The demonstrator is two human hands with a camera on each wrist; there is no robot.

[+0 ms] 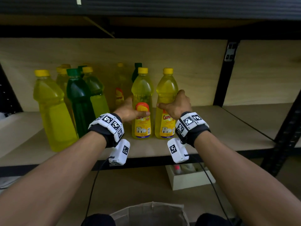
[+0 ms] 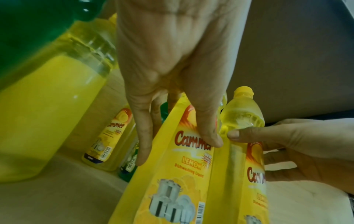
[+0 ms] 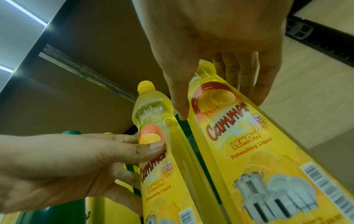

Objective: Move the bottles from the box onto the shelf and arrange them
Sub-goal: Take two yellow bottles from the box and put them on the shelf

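Presently, left hand (image 1: 128, 111) grips one lemon dishwashing bottle (image 1: 142, 105); right hand (image 1: 176, 104) grips its 3 o'clock neighbour bottle (image 1: 166, 95), both upright on shelf (image 1: 219, 128).

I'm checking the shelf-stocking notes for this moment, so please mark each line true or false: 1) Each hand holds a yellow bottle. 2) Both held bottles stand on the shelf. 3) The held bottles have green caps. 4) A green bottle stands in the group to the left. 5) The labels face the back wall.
1) True: the left hand grips the left bottle and the right hand grips the right bottle.
2) True: both stand upright on the shelf.
3) False: their caps are yellow.
4) True: the green bottle stands there among yellow ones.
5) False: the labels face the person.
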